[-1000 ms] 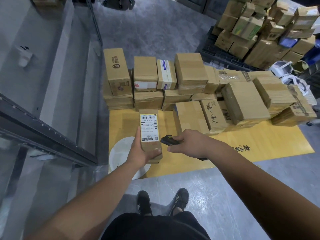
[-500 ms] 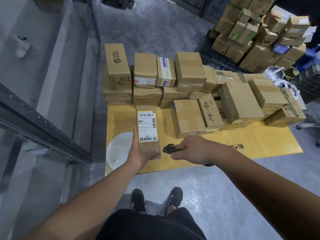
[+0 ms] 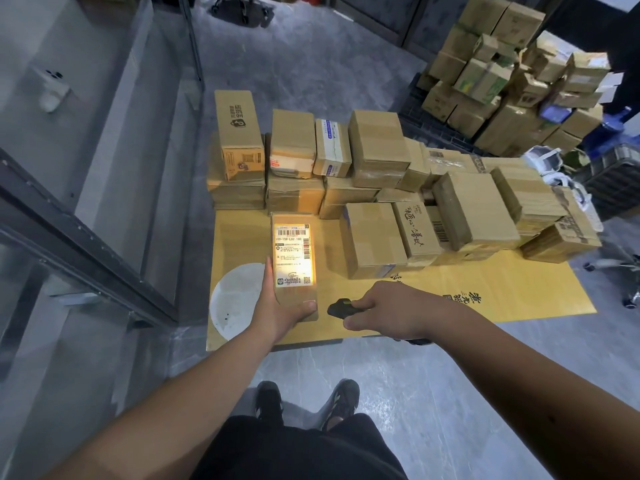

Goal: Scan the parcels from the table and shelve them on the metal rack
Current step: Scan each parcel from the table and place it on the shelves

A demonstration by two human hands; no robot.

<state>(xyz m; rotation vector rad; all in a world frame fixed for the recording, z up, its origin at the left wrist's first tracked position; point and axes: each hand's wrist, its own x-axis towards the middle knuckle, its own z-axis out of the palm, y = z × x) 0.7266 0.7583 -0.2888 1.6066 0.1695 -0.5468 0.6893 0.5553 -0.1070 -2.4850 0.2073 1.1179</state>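
Parcel (image 3: 294, 261): slim brown cardboard box, white barcode label lit orange, above the table (image 3: 485, 292).
Left hand (image 3: 277, 310): grips its near end.
Right hand (image 3: 391, 310): just right, clutching black scanner (image 3: 341, 308).

— What colour is the parcel (image 3: 294, 268)?
— Brown cardboard, with a white shipping label (image 3: 292, 254) printed in black barcodes, lit by a warm orange-yellow glow.
— And the scanner (image 3: 339, 308)?
— Black, with a small yellow-green spot on top.
— The counter (image 3: 502, 292)?
— Yellow, with black characters near its right side and a white round disc (image 3: 237, 299) with a few dark specks.
— The stacked boxes (image 3: 377, 147)?
— Plain brown; one (image 3: 330, 147) carries a white label with blue print.
— The floor (image 3: 415, 368)?
— Grey, faintly veined. The shoes (image 3: 341, 398) are black with pale stripes.
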